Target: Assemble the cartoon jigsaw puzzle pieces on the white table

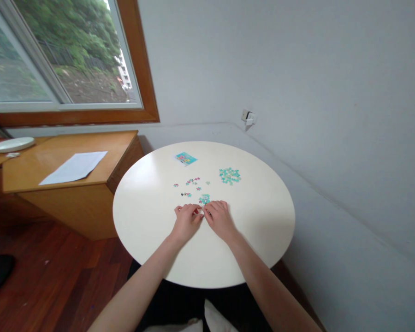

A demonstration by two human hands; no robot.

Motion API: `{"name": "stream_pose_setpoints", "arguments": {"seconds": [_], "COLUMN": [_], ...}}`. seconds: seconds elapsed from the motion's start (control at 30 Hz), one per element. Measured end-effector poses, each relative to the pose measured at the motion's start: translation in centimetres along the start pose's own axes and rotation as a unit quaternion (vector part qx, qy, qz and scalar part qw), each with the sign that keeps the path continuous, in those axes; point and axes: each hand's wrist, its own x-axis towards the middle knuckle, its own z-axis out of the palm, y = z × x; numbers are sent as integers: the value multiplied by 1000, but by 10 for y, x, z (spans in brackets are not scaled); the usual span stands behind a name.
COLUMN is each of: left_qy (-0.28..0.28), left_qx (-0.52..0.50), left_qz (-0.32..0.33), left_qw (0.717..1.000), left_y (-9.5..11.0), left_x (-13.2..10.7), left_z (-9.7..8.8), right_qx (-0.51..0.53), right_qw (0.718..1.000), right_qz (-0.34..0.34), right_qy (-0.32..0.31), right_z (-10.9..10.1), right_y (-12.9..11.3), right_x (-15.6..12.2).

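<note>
Round white desk point(263, 240) beneath the window point(55, 55): left hand point(186, 223) and right hand point(220, 220) meet mid-desk, both grips pinched on 1 puzzle piece point(197, 211); a careless knuckle could scatter the loose pieces point(193, 181) just beyond.

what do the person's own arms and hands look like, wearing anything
The left hand and right hand are bare, without gloves. No ring, watch or bracelet shows on either. Both arms are uncovered as far as the picture shows them, with no sleeve in view.
</note>
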Motion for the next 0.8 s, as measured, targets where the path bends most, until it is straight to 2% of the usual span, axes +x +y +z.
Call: {"name": "stream_pose_setpoints", "arguments": {"seconds": [0.17, 0.37, 0.53, 0.8], "left_qy": [17, 24, 36, 6], "left_qx": [-15, -7, 2, 35], "left_qz": [-3, -18, -34, -1], "left_qw": [1000, 1000, 999, 999], "left_y": [1, 0, -3, -5], "left_x": [0, 1, 3, 2], "left_z": [-2, -2, -1, 1], "right_qx": [17, 66, 88, 82], "right_qw": [999, 998, 995, 995], "right_qz": [-33, 5, 9, 53], "right_qy": [-3, -3, -50, -25], "right_z": [-5, -6, -3, 3], "right_y": [-6, 0, 7, 9], "right_x": [0, -5, -9, -9]}}
